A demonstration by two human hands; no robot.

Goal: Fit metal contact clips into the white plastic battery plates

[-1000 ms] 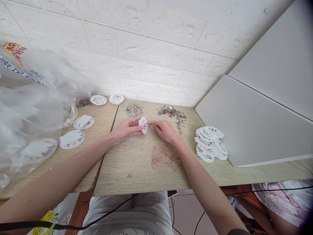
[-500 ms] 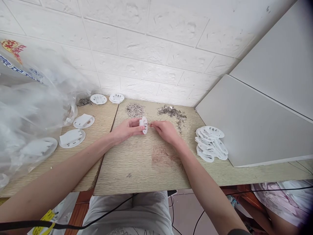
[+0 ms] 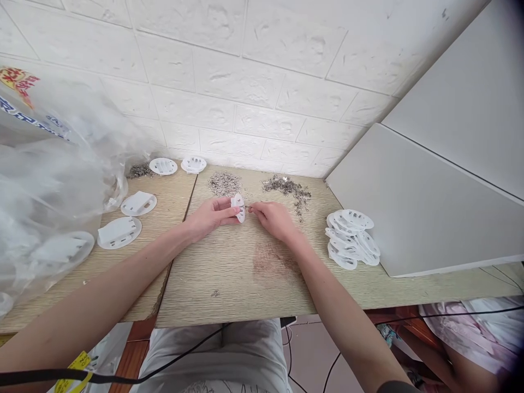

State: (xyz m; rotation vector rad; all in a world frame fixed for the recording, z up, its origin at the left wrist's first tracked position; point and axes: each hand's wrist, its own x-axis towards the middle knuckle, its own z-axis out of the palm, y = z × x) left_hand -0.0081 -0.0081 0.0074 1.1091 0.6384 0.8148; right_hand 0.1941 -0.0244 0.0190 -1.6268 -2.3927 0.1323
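My left hand holds a small white plastic disc part on edge above the wooden board. My right hand is just to its right, fingertips pinched on a tiny metal piece that is pressed against the part's face. Two heaps of small metal pieces lie just behind the hands, one heap at the left and a looser heap at the right. A stack of white disc parts lies to the right of my right hand.
A large clear plastic bag fills the left side. Several white disc parts lie on the left table near it. A grey box stands at the right against the white brick wall. Black cables hang below the table edge.
The hands stay almost in place; the white part has tipped a little and my right fingertips have closed in against it.
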